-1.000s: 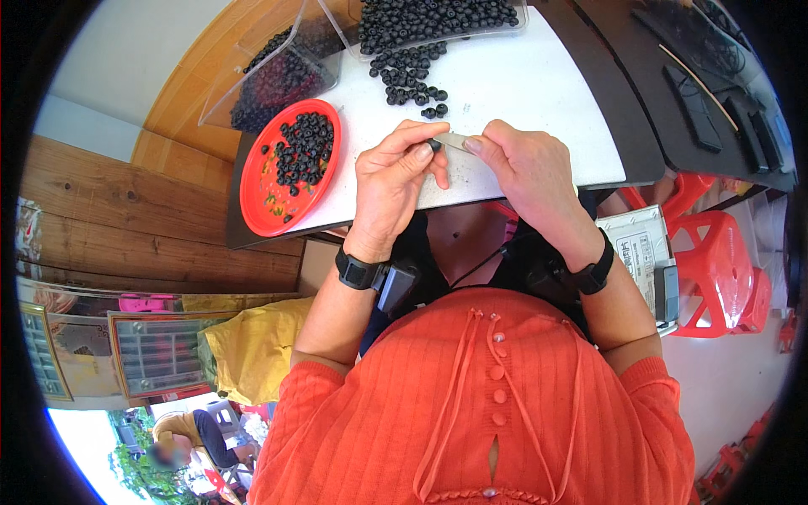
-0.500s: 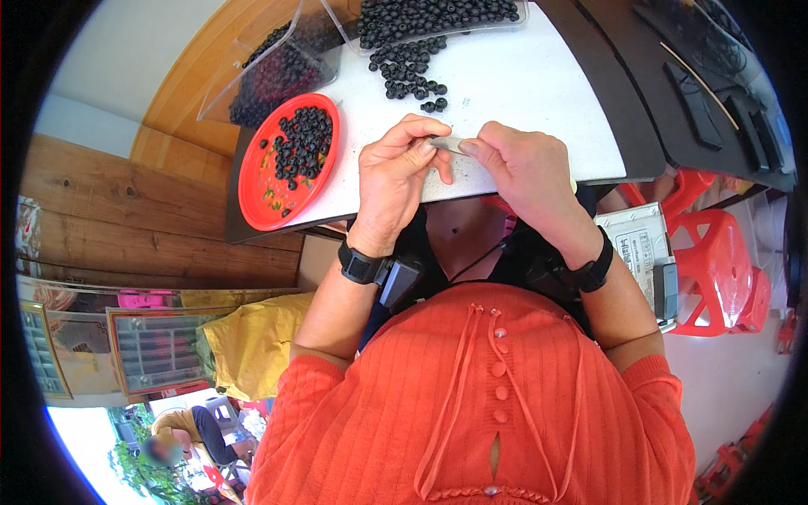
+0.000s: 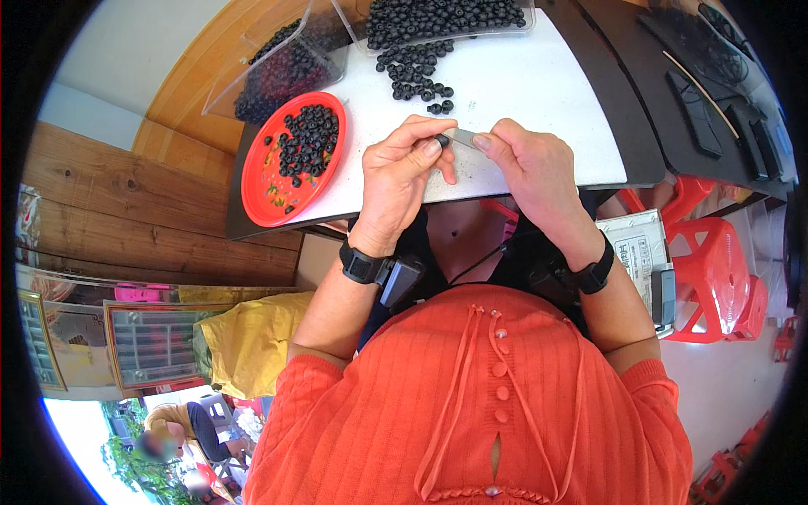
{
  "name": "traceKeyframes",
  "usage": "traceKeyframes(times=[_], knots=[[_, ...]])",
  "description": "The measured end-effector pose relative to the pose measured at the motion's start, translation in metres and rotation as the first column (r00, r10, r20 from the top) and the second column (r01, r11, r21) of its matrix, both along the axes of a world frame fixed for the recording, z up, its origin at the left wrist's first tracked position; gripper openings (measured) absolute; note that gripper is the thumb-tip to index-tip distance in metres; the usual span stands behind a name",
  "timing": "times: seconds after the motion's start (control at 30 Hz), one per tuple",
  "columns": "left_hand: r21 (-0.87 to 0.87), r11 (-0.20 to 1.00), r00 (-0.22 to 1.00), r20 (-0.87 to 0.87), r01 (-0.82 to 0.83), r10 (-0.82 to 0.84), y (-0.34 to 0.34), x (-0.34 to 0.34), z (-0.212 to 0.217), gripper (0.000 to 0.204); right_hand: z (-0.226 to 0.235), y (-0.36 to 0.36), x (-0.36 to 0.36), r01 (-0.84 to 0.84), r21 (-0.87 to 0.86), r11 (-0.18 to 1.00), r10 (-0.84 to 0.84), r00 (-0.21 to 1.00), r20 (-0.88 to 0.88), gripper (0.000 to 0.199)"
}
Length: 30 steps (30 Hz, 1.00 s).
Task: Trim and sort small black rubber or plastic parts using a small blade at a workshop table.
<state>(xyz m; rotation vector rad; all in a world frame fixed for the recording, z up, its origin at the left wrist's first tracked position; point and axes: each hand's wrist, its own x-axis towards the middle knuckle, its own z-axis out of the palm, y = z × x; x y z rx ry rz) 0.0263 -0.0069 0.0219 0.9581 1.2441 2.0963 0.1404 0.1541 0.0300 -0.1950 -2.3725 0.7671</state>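
Observation:
Between the thumb and fingers of my left hand is a small black bead. My right hand grips a small knife, whose pale flat blade points left and reaches the bead. Its handle is hidden in my fist. Both hands are raised over the front edge of the white board. To their left, a red plate carries several similar black beads. A loose trail of black beads lies on the board beyond my hands.
A clear plastic box full of black beads stands at the back, and a second clear box sits behind the plate. Dark flat objects lie on the dark table at right. Red stools stand below right. A person sits lower left.
The knife blade has shifted and tilted, with its tip now higher beside the bead. My right hand has moved slightly to the right, and the bead shows more clearly in my left fingers.

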Motion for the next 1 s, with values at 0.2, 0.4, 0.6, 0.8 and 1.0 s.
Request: traceKeyframes(times=[0.2, 0.4, 0.6, 0.8, 1.0], knots=[[-0.001, 1.0, 1.0, -0.009, -0.016, 0.016, 0.001, 0.0, 0.001, 0.026, 0.0, -0.001, -0.001, 0.011, 0.039, 0.999, -0.01, 1.0, -0.006, 0.031], [0.01, 0.999, 0.999, 0.009, -0.033, 0.033, 0.0, 0.001, 0.001, 0.024, 0.004, -0.006, 0.0, 0.008, 0.074, 0.997, -0.012, 0.999, 0.051, 0.032], [-0.033, 0.987, 0.979, -0.131, -0.16, 0.154, -0.016, -0.003, 0.016, 0.021, 0.0, -0.001, 0.003, -0.014, -0.048, 0.999, 0.015, 1.0, 0.023, 0.032], [-0.236, 0.695, 0.66, -0.609, -0.679, 0.439, -0.09, -0.044, 0.067, 0.021, 0.0, 0.014, 0.008, -0.054, -0.263, 0.963, 0.038, 0.997, -0.066, 0.029], [-0.11, 0.594, 0.316, -0.914, -0.797, 0.255, -0.068, -0.045, 0.044, 0.022, 0.014, 0.015, 0.013, 0.084, -0.08, 0.993, -0.085, 0.996, -0.003, 0.029]])
